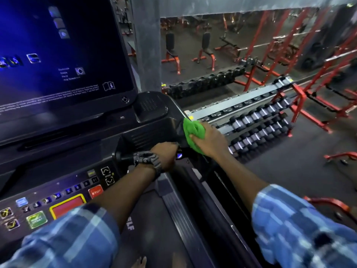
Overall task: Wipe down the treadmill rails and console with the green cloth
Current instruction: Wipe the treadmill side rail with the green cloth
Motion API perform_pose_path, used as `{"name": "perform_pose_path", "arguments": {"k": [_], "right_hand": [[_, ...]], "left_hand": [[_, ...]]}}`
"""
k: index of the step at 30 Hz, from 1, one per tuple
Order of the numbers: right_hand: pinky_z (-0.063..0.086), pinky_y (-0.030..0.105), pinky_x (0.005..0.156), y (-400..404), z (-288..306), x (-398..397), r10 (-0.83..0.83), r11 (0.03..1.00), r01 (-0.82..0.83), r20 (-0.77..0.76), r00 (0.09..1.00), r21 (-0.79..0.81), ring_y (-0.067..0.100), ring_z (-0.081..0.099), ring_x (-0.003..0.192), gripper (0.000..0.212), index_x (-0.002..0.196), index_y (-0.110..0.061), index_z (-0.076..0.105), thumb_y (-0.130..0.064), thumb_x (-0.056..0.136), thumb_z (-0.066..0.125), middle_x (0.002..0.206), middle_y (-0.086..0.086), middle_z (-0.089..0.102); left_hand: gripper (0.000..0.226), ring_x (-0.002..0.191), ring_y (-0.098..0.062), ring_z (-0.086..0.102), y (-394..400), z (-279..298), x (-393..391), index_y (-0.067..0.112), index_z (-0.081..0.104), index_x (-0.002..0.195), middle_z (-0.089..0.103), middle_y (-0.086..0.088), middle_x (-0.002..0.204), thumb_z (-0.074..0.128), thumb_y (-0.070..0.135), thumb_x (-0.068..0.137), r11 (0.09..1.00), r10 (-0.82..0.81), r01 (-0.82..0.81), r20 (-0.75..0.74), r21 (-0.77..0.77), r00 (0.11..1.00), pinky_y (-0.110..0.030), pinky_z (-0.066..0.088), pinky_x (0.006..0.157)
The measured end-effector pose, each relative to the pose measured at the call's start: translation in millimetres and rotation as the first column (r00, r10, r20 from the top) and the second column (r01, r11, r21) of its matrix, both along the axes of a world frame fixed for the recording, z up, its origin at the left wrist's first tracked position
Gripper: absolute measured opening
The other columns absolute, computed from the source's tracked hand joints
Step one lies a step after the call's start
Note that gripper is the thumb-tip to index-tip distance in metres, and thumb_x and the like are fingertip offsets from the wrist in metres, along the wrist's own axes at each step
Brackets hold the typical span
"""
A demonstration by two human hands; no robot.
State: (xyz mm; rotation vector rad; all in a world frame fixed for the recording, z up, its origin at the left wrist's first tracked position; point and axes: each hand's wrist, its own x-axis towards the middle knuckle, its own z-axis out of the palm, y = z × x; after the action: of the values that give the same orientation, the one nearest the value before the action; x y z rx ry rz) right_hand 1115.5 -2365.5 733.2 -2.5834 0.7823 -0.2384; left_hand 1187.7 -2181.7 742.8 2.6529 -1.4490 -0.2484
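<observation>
at the right edge of the treadmill console (150, 130), your right hand (209, 139) grips the bunched green cloth (193, 132) and presses it against the console's outer corner, where the black housing meets the side rail (195, 192). the cloth is wadded into a lump with no clear long axis; a tail of it hangs below your fingers toward the rail. your left hand (164, 156) curls around a black handle stub just left of the cloth, its fingers wrapped over the far side, a dark watch (147, 159) on the wrist. the two hands sit near each other but do not touch.

the big screen (58, 55) glows blue up and to the left, tilted back. below it the button panel (58, 202) runs along the lower left, with a red stop button (96, 192) and a yellow-framed red pad (67, 206), partly covered by your blue plaid sleeve (73, 235). the rail runs from the cloth back toward you, slanting down and right, between your forearms. beyond your right hand, a dumbbell rack (257, 122) stands on the gym floor, well apart from the treadmill, with red benches (172, 57) and red frames farther back. a grey pillar (146, 45) rises just behind the screen's right edge.
</observation>
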Motion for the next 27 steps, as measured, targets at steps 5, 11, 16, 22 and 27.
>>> {"name": "perform_pose_path", "arguments": {"k": [5,11,16,22,27], "right_hand": [[0.041,0.037,0.105,25,3,-62,0.346,0.879,-0.335,-0.029,0.938,-0.341,0.017,0.047,0.131,0.064,0.136,-0.040,0.047,-0.055,0.075,0.058,0.141,-0.010,0.050],[0.052,0.045,0.094,32,-3,-82,-0.207,0.977,0.204,-0.048,0.977,-0.069,0.026,0.059,0.117,0.072,0.136,-0.045,0.037,-0.071,0.070,0.052,0.132,-0.007,0.056],[0.044,0.037,0.104,62,10,-126,-0.007,0.985,0.008,0.008,1.000,-0.171,0.019,0.052,0.125,0.061,0.135,-0.026,0.055,-0.044,0.078,0.067,0.138,0.000,0.059],[0.045,0.034,0.093,86,27,-132,-0.531,0.844,0.514,-0.097,0.842,-0.155,0.030,0.058,0.120,0.054,0.140,-0.033,0.049,-0.048,0.090,0.061,0.134,0.007,0.059],[0.035,0.028,0.108,105,14,-152,-0.256,0.957,0.250,-0.028,0.966,-0.148,0.017,0.047,0.131,0.052,0.133,-0.030,0.058,-0.041,0.081,0.063,0.142,-0.003,0.055]], "left_hand": [[0.029,0.100,-0.038,0.060,-3,10,8,0.013,0.061,0.103,0.065,-0.017,0.110,0.046,0.033,0.089,0.997,-0.038,0.037,0.023,0.066,0.999,-0.038,0.047,0.077],[0.039,0.108,-0.035,0.056,-27,17,20,0.011,0.055,0.110,0.056,-0.014,0.117,0.047,0.036,0.081,0.942,-0.312,0.321,0.096,-0.096,0.945,-0.040,0.049,0.085],[0.073,0.134,-0.033,0.035,-41,3,20,0.007,0.034,0.140,0.038,-0.016,0.142,0.055,0.035,0.076,0.764,-0.644,0.645,0.055,-0.015,0.763,-0.044,0.029,0.112],[0.069,0.131,-0.033,0.040,-49,-6,12,0.002,0.038,0.135,0.044,-0.016,0.139,0.064,0.029,0.077,0.719,-0.682,0.681,0.043,-0.142,0.730,-0.040,0.032,0.110],[0.071,0.135,-0.037,0.032,-47,-6,7,-0.002,0.036,0.138,0.034,-0.023,0.146,0.062,0.028,0.078,0.721,-0.683,0.692,0.122,-0.048,0.720,-0.040,0.023,0.114]]}}
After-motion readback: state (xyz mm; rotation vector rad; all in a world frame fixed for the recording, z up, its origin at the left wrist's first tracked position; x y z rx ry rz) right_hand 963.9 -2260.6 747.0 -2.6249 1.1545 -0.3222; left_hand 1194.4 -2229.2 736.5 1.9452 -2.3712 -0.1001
